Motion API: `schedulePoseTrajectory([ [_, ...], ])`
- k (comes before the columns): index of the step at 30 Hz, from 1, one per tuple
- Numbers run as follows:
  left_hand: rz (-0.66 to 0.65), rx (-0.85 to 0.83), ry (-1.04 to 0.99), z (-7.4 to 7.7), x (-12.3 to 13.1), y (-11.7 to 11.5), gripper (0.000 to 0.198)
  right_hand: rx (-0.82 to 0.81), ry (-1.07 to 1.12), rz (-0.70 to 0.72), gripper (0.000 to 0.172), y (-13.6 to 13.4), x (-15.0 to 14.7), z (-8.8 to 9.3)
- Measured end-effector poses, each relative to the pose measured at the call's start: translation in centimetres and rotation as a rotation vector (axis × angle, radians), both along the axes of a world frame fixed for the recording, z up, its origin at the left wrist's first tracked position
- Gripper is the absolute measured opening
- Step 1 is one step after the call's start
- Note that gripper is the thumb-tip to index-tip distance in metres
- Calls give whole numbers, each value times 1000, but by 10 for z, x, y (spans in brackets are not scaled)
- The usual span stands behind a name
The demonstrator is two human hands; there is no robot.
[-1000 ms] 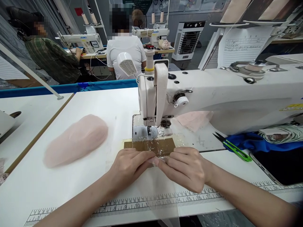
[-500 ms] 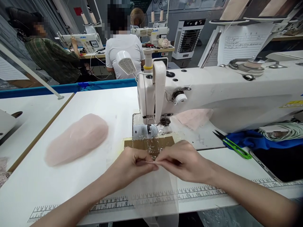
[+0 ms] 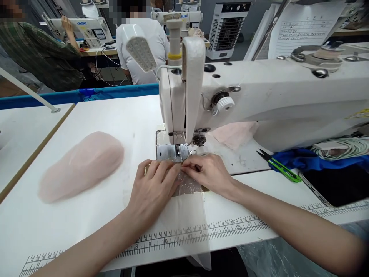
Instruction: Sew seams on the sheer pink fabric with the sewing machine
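Note:
A strip of sheer pale fabric (image 3: 188, 209) runs from the table's front edge up to the needle plate (image 3: 167, 152) of a white sewing machine (image 3: 259, 100). My left hand (image 3: 152, 188) lies on the strip's left side, fingertips pinching its top edge just before the presser foot (image 3: 177, 151). My right hand (image 3: 206, 171) pinches the same edge from the right, fingers curled. Both sets of fingertips meet close under the needle.
A pile of pale pink sheer pieces (image 3: 82, 165) lies at the left. Green thread snips (image 3: 278, 165) and blue cloth (image 3: 305, 159) sit at the right, pink fabric (image 3: 235, 134) behind the machine arm. A printed ruler (image 3: 173, 238) lines the front edge. Other people work at machines behind.
Both hands have moved forward with the strip's edge, from the brown patch near the front up to the presser foot. My head has leaned closer to the machine.

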State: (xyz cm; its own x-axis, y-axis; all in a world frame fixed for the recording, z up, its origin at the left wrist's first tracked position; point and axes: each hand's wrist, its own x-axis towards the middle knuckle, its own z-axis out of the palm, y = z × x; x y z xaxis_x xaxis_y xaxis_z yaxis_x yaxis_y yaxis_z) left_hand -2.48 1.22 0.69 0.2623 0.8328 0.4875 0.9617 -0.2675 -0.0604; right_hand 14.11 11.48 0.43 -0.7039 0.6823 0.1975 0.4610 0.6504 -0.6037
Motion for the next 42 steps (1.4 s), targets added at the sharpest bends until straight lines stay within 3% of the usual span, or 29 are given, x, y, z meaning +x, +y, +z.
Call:
schedulePoseTrajectory([
  [7,-137,101,194,-5,10,-13,21,147,6,20,10,2,-2,-4],
  [13,-98,41,148,-6,12,-15,26,482,-188,174,34,1,5,0],
  [19,-79,-17,75,-3,7,-6,27,710,-440,-162,38,10,23,20],
  [23,-63,-51,37,-4,2,4,26,718,-220,80,27,-2,17,16],
  [25,-59,-70,35,-4,1,6,25,708,-172,163,32,-9,14,8],
  [31,-26,-69,87,-2,3,2,32,761,-260,142,33,-13,14,-9],
  [42,6,-59,90,-5,4,10,31,756,-286,145,34,-3,12,-6],
])
